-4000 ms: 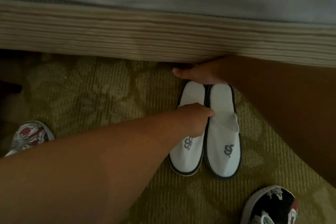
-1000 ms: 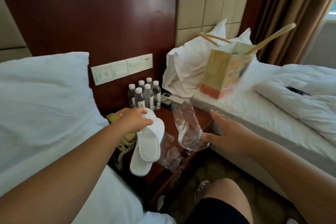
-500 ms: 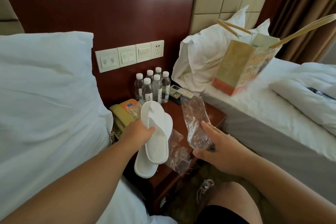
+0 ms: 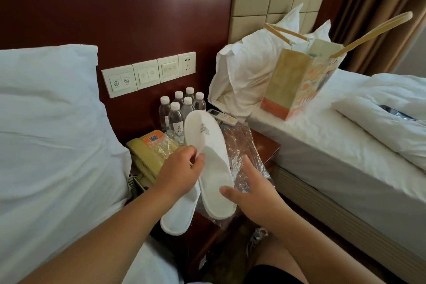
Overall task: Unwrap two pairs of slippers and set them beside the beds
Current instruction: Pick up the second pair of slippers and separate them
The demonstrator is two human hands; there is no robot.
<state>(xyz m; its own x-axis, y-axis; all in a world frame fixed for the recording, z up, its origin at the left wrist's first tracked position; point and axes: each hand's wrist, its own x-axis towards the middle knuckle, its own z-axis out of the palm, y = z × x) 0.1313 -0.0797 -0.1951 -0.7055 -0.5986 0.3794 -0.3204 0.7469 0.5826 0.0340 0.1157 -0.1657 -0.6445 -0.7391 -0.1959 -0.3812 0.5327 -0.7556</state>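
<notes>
My left hand (image 4: 179,174) pinches a pair of white slippers above the nightstand. The upper slipper (image 4: 211,163) shows a grey logo near its toe. The lower slipper (image 4: 178,217) hangs beneath it. My right hand (image 4: 250,190) is spread, its thumb against the upper slipper's heel edge and its fingers on a clear plastic wrapper (image 4: 242,145). That wrapper lies crumpled on the dark wooden nightstand (image 4: 265,145) between the two beds.
Left bed with a white pillow (image 4: 50,134); right bed (image 4: 334,145) carrying a paper gift bag (image 4: 302,80) and duvet. The nightstand holds several water bottles (image 4: 182,110), a yellow telephone (image 4: 147,154) and a remote (image 4: 222,117). My knee (image 4: 276,265) is below.
Four seconds ago both hands set the first pair on the carpet by the bed. Since then my left hand lifted the second pair, and my right hand moved from the wrapper to the slipper's heel.
</notes>
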